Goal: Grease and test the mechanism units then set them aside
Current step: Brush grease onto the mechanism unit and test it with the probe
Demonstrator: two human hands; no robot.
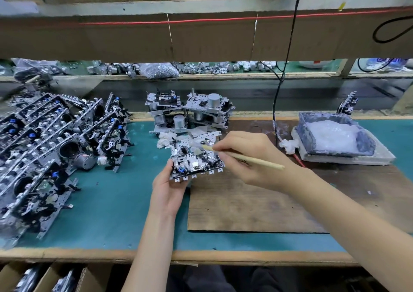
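Teal matting point(111, 202) is laid over a wooden-edged desk point(89, 252), and a brown board point(245, 202) is set on its right half. A shelf point(201, 41) faced with brown card is seen above the far side, and a black cable point(288, 46) hangs in front of it down to the desk.

1 mechanism unit point(196, 157) is held up near the middle of the desk, over the far left corner of the board. It is grasped at its near left corner by the left grip point(168, 186), with the thumb laid along the left edge and the fingers hidden beneath. A brush point(257, 160) with a pale wooden handle is pinched by the right grip point(248, 157), and its tip is laid on the upper face of the unit, toward the far side.

At the left, a large pile of units point(44, 146) is leaned in rows on the matting. A smaller stack of units point(190, 110) is stood just beyond the held one, with a white wad point(164, 142) at its near left. At the right, a dark-walled tray point(306, 133) filled with white grease point(335, 135) is set apart from the held unit, and a crumpled white rag point(288, 145) is seen against its left side. 1 further unit point(348, 104) is stood on edge behind the tray.
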